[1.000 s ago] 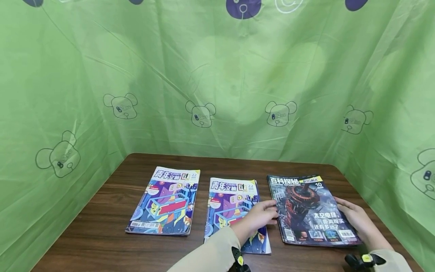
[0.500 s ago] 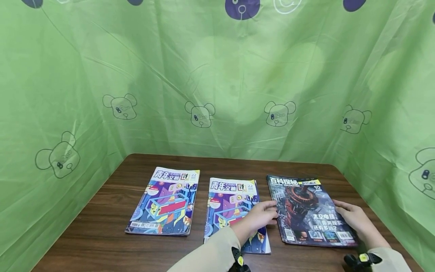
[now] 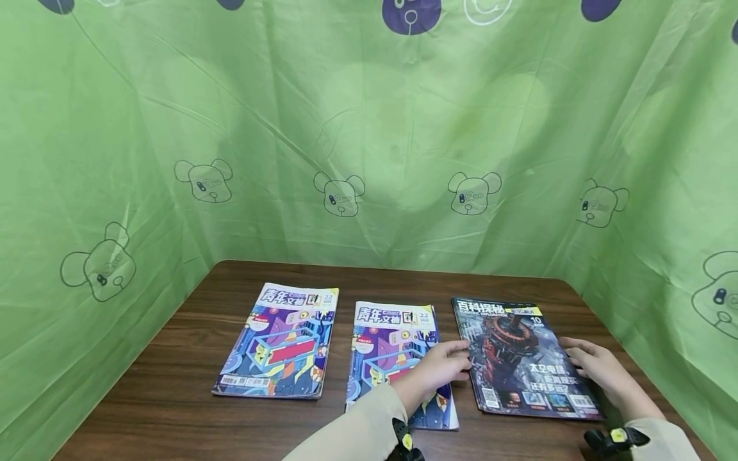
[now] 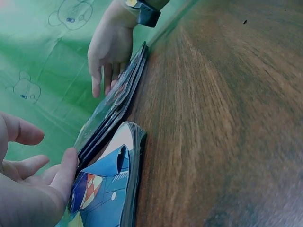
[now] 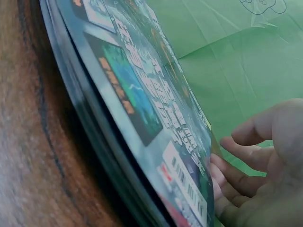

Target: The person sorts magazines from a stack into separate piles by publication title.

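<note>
A stack of dark magazines [image 3: 513,358] with a space-themed cover lies on the right of the table. My left hand [image 3: 441,369] touches the stack's left edge with its fingertips, its fingers loosely extended. At the opposite edge, my right hand [image 3: 596,368] rests its fingers against the stack's side, as the right wrist view also shows. Partly under my left forearm is a purple and blue magazine [image 3: 386,333], its lower part covered by the hand and sleeve. In the left wrist view, the layered edges of the dark stack [image 4: 118,106] show between both hands.
Another purple and blue magazine [image 3: 277,339] with the same cover lies to the left. All rest on a brown wooden table [image 3: 173,358]. A green curtain [image 3: 369,128] with bear drawings surrounds the table's back and sides.
My right hand has shifted slightly left, and the right edge of the dark magazine stack has moved inward with it. My left hand has stayed in place.
</note>
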{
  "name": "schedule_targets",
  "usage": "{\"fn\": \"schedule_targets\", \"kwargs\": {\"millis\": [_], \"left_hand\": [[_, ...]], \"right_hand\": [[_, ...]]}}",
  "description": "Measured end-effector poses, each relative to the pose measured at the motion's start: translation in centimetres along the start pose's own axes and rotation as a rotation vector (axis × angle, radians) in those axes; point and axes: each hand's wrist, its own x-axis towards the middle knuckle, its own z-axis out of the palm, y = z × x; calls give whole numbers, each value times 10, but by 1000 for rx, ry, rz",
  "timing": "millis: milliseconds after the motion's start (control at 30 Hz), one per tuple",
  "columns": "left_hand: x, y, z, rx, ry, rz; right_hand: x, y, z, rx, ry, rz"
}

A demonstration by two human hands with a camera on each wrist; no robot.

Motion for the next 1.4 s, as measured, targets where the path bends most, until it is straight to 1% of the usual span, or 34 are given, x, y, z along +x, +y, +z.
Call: {"fn": "schedule_targets", "kwargs": {"millis": [233, 533, 733, 833, 967, 1100, 1200, 1267, 1400], "left_hand": [[0, 1, 0, -1, 4, 5], [-1, 1, 2, 11, 45, 10], [0, 1, 3, 1, 70, -17], [0, 1, 2, -7, 64, -25], [-1, 2, -1, 2, 53, -27], [-2, 3, -5, 14, 41, -5], [-2, 4, -8, 20, 40, 3], [-2, 5, -10, 32, 45, -9], [-2, 9, -15, 37, 32, -22]], "right_hand": [[0, -2, 0, 31, -11, 37], [-1, -3, 0, 50, -8, 44], [0, -4, -1, 49, -9, 61], [0, -5, -1, 52, -16, 64], [-1, -7, -1, 56, 3, 24], [-2, -10, -1, 49, 53, -30], [-2, -14, 0, 40, 75, -38], [-2, -17, 0, 38, 75, -39], [-2, -22, 3, 49, 59, -59]]}}
